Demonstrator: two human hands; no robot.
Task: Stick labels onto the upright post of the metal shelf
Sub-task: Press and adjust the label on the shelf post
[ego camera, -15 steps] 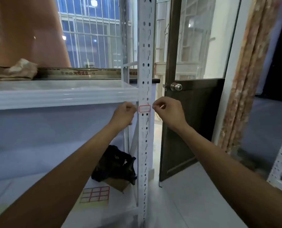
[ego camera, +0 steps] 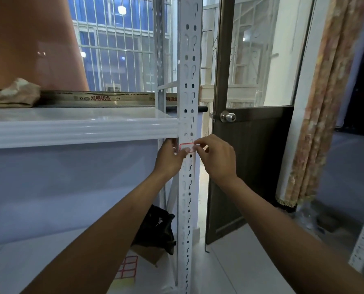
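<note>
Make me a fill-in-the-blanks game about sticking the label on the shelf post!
The label on the white upright post has a ___ border.
It sits just ___ the upper shelf board.
The right hand pinches the label's ___ edge.
The round knob is on the ___.
Missing words: red; below; right; door.

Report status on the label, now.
Left hand thumb pressing label onto post. Right hand pinching label's right edge. Nothing blocking.
</note>
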